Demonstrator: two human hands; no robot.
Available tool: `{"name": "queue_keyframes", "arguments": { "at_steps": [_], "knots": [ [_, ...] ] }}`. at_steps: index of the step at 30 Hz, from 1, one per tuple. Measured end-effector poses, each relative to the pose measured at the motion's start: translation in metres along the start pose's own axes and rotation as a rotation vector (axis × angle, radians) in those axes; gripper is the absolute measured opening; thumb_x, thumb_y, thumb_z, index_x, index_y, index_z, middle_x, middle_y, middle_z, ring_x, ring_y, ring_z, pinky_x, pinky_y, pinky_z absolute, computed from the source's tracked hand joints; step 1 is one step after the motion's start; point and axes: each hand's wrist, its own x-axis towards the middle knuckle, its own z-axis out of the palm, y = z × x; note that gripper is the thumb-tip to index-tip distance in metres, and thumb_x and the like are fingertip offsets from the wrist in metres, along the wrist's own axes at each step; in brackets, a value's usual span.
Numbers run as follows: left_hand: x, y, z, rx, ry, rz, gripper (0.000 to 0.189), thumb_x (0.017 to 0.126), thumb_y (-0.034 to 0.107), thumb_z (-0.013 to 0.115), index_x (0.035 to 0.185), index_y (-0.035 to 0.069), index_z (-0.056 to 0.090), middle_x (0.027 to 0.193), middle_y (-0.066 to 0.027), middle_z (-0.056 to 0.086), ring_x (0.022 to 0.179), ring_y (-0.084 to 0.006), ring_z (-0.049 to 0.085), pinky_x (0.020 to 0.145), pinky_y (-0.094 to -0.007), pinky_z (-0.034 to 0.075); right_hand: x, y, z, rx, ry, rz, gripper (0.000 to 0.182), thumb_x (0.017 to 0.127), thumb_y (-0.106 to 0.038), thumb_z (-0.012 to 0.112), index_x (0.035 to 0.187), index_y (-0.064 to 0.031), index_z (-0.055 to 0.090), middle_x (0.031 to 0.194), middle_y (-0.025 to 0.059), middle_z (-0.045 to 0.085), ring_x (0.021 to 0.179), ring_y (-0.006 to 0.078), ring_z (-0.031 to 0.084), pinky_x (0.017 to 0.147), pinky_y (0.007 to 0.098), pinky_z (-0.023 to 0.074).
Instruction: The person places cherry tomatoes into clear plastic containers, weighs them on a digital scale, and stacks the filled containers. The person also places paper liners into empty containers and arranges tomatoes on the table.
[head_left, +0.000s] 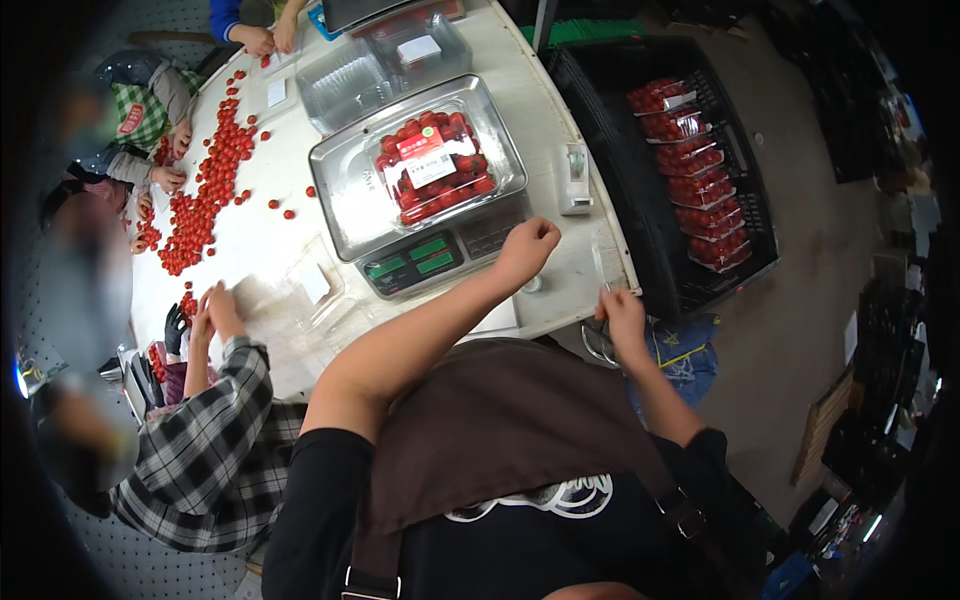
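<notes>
My left hand (531, 246) is closed, its fingers curled, above the near right side of a digital weighing scale (412, 261). Nothing shows between those fingers. On the scale's steel tray (345, 210) sits a clear plastic box of cherry tomatoes (442, 191) with a red and white printed label (427, 161). My right hand (624, 319) is at the table's near right corner, fingers bent together. A thin clear strip (598, 255) runs towards its fingertips; whether they grip it is unclear. A small tape dispenser (576, 180) stands right of the scale.
A black crate (652, 277) at right holds a row of packed tomato boxes (705, 187). Loose cherry tomatoes (199, 217) cover the table's left, where several co-workers' hands (169, 178) work. Empty clear boxes (345, 82) stand beyond the scale. A co-worker in a plaid shirt (202, 450) is close left.
</notes>
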Motion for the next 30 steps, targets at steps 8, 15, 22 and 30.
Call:
{"name": "queue_keyframes", "arguments": {
  "at_steps": [8,15,22,30],
  "knots": [
    [0.089,-0.033,0.095,-0.419,0.052,-0.365,0.024,0.087,0.024,0.066,0.087,-0.001,0.067,0.078,-0.0079,0.064,0.069,-0.0176,0.058,0.064,-0.0315,0.045,0.003,0.072,0.010,0.214,-0.033,0.260,0.026,0.095,-0.021,0.061,0.079,-0.0012,0.058,0.071,0.0043,0.060,0.061,0.0110,0.056,0.059,0.0258,0.0486],
    [0.141,-0.105,0.110,-0.245,0.227,-0.486,0.015,0.083,0.009,0.062,0.087,-0.005,0.064,0.076,-0.0166,0.068,0.071,-0.0264,0.066,0.060,-0.0368,0.050,0.022,0.072,0.013,0.126,-0.125,0.221,0.026,0.094,-0.021,0.061,0.077,-0.0007,0.059,0.068,0.0053,0.061,0.059,0.0121,0.058,0.056,0.0269,0.0493],
    [0.036,-0.016,0.005,-0.201,0.378,0.326,0.011,0.086,0.008,0.066,0.088,0.000,0.059,0.075,-0.0044,0.059,0.071,-0.0140,0.056,0.067,-0.0280,0.047,0.015,0.017,0.054,0.289,-0.458,0.235,0.026,0.097,-0.022,0.058,0.083,0.0003,0.061,0.072,0.0065,0.062,0.063,0.0135,0.059,0.063,0.0272,0.0495],
    [0.034,-0.030,-0.182,0.700,0.843,0.404,0.028,0.077,0.015,0.074,0.101,0.008,0.062,0.112,-0.0120,0.058,0.109,-0.0326,0.051,0.090,-0.0429,0.042,0.061,-0.053,0.216,0.282,-0.653,0.154,0.027,0.097,-0.024,0.058,0.082,-0.0013,0.061,0.073,0.0050,0.062,0.063,0.0124,0.059,0.062,0.0273,0.0497]
  ]
}}
